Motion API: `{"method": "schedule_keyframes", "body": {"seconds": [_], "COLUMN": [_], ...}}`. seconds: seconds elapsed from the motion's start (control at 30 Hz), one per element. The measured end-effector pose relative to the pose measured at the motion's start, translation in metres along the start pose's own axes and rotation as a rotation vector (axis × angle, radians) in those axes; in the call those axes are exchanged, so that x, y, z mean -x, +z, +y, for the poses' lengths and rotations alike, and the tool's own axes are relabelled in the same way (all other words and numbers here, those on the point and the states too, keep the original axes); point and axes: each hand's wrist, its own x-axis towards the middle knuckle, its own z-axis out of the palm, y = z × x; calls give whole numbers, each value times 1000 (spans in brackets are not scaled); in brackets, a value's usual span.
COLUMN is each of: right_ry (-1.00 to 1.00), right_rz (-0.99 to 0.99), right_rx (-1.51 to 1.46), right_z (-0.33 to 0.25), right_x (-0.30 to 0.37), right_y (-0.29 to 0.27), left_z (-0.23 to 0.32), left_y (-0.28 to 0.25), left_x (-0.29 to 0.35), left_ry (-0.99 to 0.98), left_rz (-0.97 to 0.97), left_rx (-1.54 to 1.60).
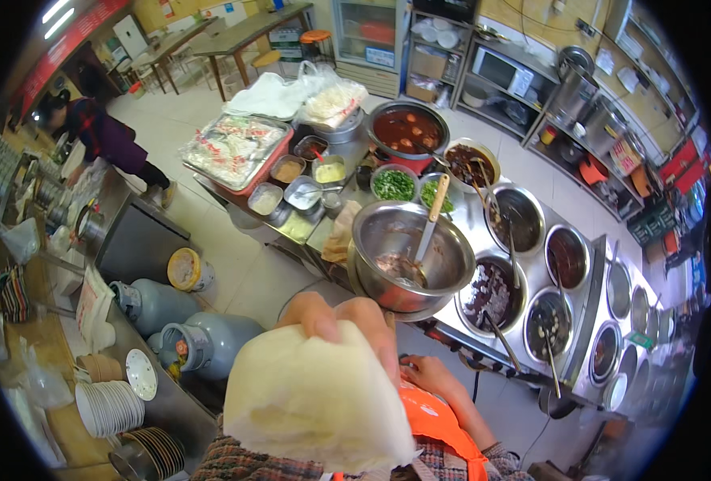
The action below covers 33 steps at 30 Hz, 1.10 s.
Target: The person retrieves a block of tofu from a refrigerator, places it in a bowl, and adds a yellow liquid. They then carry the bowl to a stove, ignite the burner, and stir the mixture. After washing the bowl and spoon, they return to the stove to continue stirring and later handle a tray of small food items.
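Observation:
Close in front of me, my left hand grips the top of a large pale dough-like slab. It hangs down and hides the wrist and forearm; whether it is one piece or a stack I cannot tell. Lower and to the right, my right hand rests by the orange apron, its visible fingers loosely stretched with nothing seen in them. Beyond both hands stands a big steel bowl with a reddish-brown minced mixture low inside. A wooden-handled spatula leans in it.
Right of the bowl, a steel counter holds round wells of dark sauces with ladles. Chopped greens and a pot of red-brown liquid stand behind. Gas cylinders and stacked plates are left. A person bends at the far left.

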Motion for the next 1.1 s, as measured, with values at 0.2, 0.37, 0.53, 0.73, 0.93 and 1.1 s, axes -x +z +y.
{"method": "schedule_keyframes", "body": {"seconds": [0.2, 0.37, 0.53, 0.73, 0.93, 1.1], "right_ry": [55, 111, 237, 274, 325, 378], "right_rz": [43, 32, -22, 40, 127, 142], "right_rx": [-75, -86, -98, -91, -102, -198], "right_z": [7, -1, -24, -40, -37, -33], "right_x": [-2, -4, -13, -10, 9, 15], "right_y": [15, 19, 26, 44, 56, 52], "left_z": [26, 48, 42, -5, -35, -57], "left_y": [-37, -119, -250, -401, -480, -489], "left_x": [21, 53, 75, 86, 48, 52], "left_ry": [160, 442, 354, 80, 24, -305], "left_rz": [-29, 271, 777, 1095, 1026, 879], "left_rx": [141, 128, -215, -295, -1181, -2054]}}
